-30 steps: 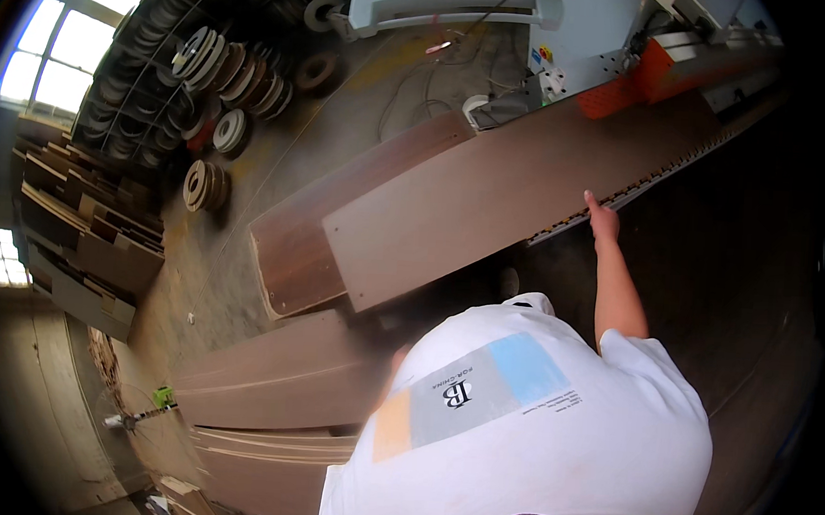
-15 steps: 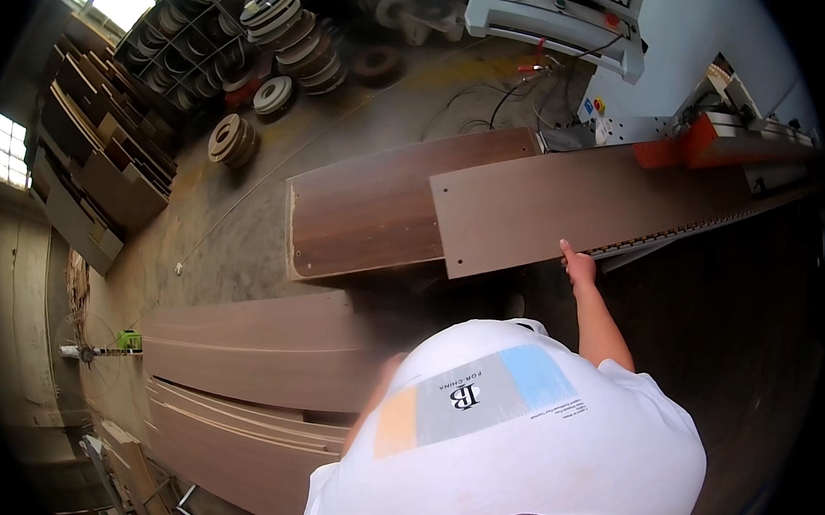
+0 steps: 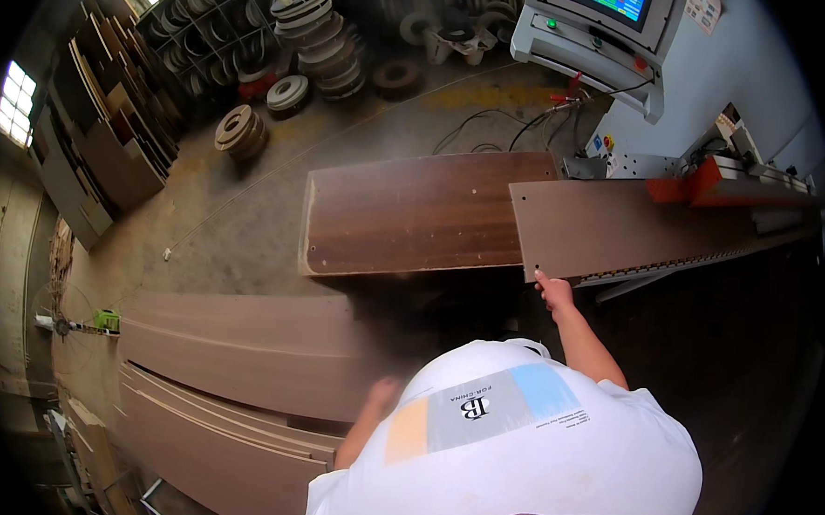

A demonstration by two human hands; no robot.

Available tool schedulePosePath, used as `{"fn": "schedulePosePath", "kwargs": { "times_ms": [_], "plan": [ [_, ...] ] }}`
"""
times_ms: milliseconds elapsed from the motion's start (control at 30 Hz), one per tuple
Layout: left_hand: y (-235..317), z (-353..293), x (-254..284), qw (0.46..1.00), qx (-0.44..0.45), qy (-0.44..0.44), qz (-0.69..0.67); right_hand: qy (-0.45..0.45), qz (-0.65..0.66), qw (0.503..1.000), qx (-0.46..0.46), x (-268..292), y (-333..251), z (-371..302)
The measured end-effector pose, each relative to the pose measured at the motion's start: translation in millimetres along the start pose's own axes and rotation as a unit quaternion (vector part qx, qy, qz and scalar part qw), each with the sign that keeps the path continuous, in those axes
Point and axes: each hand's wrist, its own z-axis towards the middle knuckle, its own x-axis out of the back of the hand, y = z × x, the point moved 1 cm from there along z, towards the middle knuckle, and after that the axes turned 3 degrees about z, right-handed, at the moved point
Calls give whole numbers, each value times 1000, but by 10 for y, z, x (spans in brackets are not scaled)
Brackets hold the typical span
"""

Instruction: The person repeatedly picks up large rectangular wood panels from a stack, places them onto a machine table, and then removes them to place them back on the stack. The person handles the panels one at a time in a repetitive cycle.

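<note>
A long grey-brown board (image 3: 610, 226) with small dark holes near its left end lies partly under the machine's orange guard on the right. My right hand (image 3: 553, 292) pinches that board's near edge close to its left corner, the thumb on top and the other fingers mostly hidden. Low on my left, my left hand (image 3: 385, 392) hangs beside the stacked panels (image 3: 240, 337), smeared by motion. Its fingers cannot be made out. A toothed or chain-like strip (image 3: 659, 264) runs along the board's near edge.
A dark wood-grain bench top (image 3: 414, 218) lies beyond the board. The machine's control panel (image 3: 587, 47) stands at the back right, with cables (image 3: 522, 123) on the floor. Rolls of edging (image 3: 242, 132) stack at the back. Sheets lean (image 3: 112, 121) far left.
The board has slid right, further under the guard. My right hand now sits near its left corner. My left hand has come into sight beside the stacked panels.
</note>
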Motion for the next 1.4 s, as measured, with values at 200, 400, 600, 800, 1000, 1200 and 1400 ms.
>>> {"fn": "schedulePosePath", "kwargs": {
  "times_ms": [200,400,600,800,1000,1200,1400],
  "plan": [
    [298,-369,123,998,34,22,37,50,85,995,-23,325,14,95],
    [-105,100,-215,998,-28,31,47,67,103,992,16,798,124,429],
    [728,28,-780,989,-106,-10,105,111,135,984,46,1246,233,716],
    [1509,-116,-1199,975,-168,-20,146,159,136,975,73,1727,275,977],
    [1753,-297,-1423,965,-197,-1,176,181,164,967,79,2187,254,1222],
    [1415,-574,-1800,977,-86,54,188,155,174,971,61,2654,206,1365],
    [1273,-826,-2049,988,-6,146,59,163,213,962,42,3408,571,2069]
  ]
}}
